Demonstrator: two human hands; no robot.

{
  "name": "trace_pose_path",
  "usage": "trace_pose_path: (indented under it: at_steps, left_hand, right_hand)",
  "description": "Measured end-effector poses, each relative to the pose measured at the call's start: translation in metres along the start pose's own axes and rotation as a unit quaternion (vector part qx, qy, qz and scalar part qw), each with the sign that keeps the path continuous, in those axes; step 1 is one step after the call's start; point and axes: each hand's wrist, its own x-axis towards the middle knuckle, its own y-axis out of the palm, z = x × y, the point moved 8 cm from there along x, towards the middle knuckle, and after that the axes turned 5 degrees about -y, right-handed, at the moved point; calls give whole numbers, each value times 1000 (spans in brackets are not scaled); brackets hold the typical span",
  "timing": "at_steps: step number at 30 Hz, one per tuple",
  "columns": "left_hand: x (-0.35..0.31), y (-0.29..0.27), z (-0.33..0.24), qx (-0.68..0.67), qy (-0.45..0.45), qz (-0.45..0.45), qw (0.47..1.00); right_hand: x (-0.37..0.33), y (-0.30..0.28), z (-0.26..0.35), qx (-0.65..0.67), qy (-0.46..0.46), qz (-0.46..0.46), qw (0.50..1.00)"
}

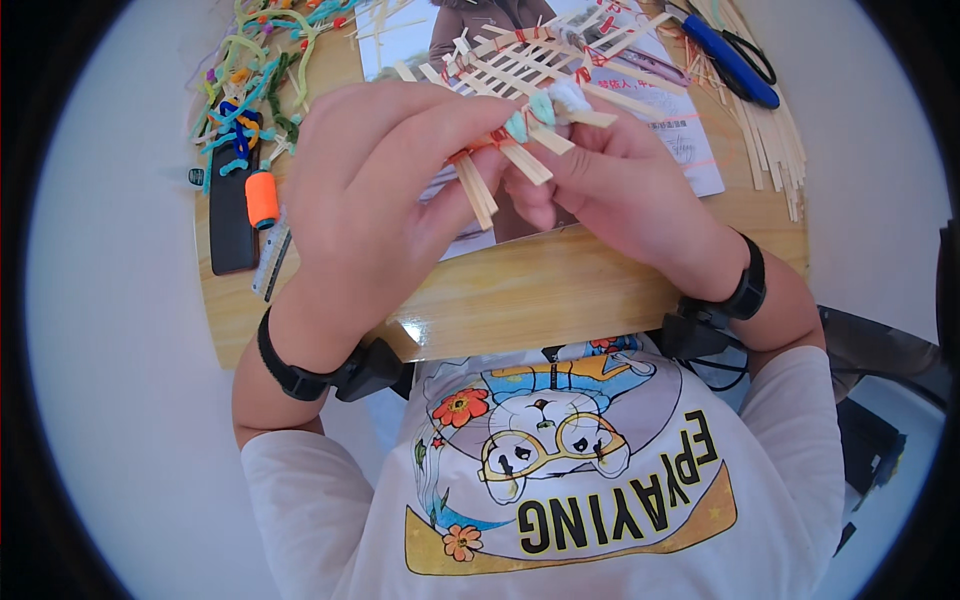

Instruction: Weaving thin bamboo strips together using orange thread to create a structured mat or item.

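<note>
Both hands hold a woven lattice of thin bamboo strips up above the table. Red thread binds its crossings, and loose strip ends stick out all round. Along the near edge, pale mint yarn and white yarn are wrapped around the strips. My left hand grips the left part of that edge, its thumb and fingers closed on the strips near the red thread. On the other side, my right hand pinches the edge just beside the white yarn. The fingers partly hide the strips beneath them.
Under the lattice lies a printed sheet. Tangled colourful yarn, a dark flat case, an orange thread spool and a clear ruler lie left. At right are a blue-handled tool and loose strips.
</note>
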Motion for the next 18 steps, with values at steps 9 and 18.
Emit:
trace_pose_path:
  at_steps: [9,18]
  left_hand:
    - [-1,-1,-4,-24,32,-2,999]
    - [-2,-1,-4,-27,14,-27,999]
  right_hand:
    - [-10,-2,0,-191,30,-74,978]
    - [-13,-14,-1,-306,61,-96,945]
